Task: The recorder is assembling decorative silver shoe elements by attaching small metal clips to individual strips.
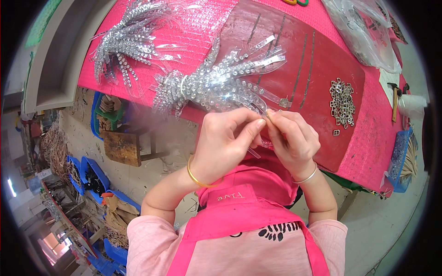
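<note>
My left hand (228,138) and my right hand (294,138) meet at the table's near edge, fingertips pinched close together. Between them is a thin clear plastic strap (253,152), its lower end poking out below the fingers. Whether a buckle is also in the fingertips is hidden. Just beyond lies a bundle of clear straps studded with rhinestones (216,85), gathered by a white tie (183,86). A small metal buckle (285,102) rests by one strap end, near my right hand. Further right, many silver buckles (342,103) form a pile, with a single buckle (336,133) apart from it.
A dark red mat (317,64) covers part of the pink tabletop (366,152). Another bundle of studded straps (129,41) lies far left. A clear plastic bag (361,32), a hammer (394,101) and a blue basket (400,156) are on the right. A wooden stool (122,148) stands below left.
</note>
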Motion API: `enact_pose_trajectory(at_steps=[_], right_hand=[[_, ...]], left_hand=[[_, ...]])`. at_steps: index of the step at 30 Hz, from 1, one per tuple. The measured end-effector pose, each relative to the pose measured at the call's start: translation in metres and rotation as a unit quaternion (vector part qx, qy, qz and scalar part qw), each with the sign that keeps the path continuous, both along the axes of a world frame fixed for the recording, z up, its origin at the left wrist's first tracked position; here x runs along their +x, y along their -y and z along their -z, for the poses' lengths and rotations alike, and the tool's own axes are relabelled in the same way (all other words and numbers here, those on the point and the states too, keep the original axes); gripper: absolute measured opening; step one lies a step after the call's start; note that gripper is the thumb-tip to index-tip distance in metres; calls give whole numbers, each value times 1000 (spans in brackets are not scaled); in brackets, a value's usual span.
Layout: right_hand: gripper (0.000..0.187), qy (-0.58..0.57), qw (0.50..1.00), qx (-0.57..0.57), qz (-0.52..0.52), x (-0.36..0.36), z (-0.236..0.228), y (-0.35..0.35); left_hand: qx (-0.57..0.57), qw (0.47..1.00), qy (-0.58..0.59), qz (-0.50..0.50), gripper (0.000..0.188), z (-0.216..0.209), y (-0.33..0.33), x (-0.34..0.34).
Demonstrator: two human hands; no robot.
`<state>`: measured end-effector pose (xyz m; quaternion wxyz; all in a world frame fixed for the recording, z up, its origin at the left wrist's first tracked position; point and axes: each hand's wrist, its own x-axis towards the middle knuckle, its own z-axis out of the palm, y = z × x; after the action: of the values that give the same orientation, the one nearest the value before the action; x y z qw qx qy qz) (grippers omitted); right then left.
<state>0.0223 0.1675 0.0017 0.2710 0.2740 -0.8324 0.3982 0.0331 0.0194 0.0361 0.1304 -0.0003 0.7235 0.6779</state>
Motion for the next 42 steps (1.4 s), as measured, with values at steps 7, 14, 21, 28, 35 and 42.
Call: enact_pose_trajectory(at_steps=[7,14,21,28,35,42], right_hand=[[7,298,913,-279,6,-8,-6,4],[12,427,773,-464,-67,-20,2,-3],[27,437,666,-589,-140,-12,-9,7],[12,413,589,-674,-169,-13,6,13],[17,483,541,-668,-165,-16,7,16],[7,431,637,-634,-79,-18,15,15]], left_hand=[[-132,944,-293,75,16,-4,9,-39],[-136,975,-148,91,11,1,9,-39],[-142,972,-183,34,11,7,5,-45],[-172,968,-184,2,13,3,-4,-46],[-164,954,-251,-27,11,15,-11,-41],[-192,908,-372,16,10,22,-10,-38]])
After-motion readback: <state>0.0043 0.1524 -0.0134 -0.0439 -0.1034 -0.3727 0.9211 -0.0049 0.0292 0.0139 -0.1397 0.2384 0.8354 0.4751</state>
